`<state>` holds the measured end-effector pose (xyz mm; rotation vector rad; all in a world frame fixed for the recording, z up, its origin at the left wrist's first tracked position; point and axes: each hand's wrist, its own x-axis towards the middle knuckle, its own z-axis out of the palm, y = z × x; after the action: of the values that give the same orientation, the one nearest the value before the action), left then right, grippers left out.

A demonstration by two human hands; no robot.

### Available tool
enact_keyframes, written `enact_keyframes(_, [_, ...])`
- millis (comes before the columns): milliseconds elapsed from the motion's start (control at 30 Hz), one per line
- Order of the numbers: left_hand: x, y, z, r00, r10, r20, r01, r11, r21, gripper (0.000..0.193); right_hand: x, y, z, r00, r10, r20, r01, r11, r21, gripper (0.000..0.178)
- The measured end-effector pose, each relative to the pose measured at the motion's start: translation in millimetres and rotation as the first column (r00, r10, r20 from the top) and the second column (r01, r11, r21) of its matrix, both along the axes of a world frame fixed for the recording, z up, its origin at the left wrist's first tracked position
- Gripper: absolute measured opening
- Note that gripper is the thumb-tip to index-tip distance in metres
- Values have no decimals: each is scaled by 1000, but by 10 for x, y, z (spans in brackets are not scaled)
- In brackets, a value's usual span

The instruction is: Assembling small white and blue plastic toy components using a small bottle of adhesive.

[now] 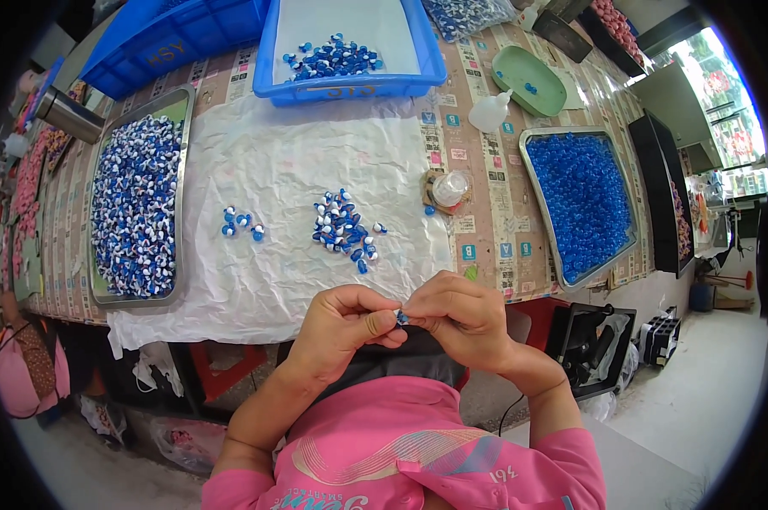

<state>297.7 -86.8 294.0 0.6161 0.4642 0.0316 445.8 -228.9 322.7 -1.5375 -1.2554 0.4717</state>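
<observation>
My left hand [350, 325] and my right hand [456, 316] meet just off the front edge of the table. Between their fingertips they pinch one small blue piece [400, 318], mostly covered by the fingers. On the crumpled white paper [273, 161] beyond them lies a loose pile of blue-and-white beads [343, 225]. A smaller group of the same beads [241, 223] lies to its left. Further right, a small clear container [449, 188] stands on a brown base, with a blue piece [429, 210] beside it.
A metal tray of blue-and-white beads [182, 161] stands at left, another of clear blue pieces [529, 140] at right. At the back are a blue bin [265, 89] with more beads, a green dish [524, 64] and a white squeeze bottle [488, 112].
</observation>
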Motion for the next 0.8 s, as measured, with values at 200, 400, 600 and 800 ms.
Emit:
enact_keyframes(200, [29, 66, 139, 999, -30, -28, 33, 992, 120, 14, 79, -5, 61, 997, 36, -65, -38, 999, -29, 16])
enact_keyframes(400, [-216, 644, -30, 935, 356, -10, -176, 487, 856, 14, 566, -358, 215, 836, -413, 360, 455, 890, -34, 15])
enact_keyframes(600, [-286, 928, 12, 857, 509, 86, -75, -43, 996, 18, 1279, -938, 120, 399, -593, 699, 808, 588, 38, 20])
enact_keyframes(800, [-34, 670, -46, 900, 390, 195, -102, -248, 963, 21, 1512, -974, 38, 433, -475, 766, 852, 492, -177, 25])
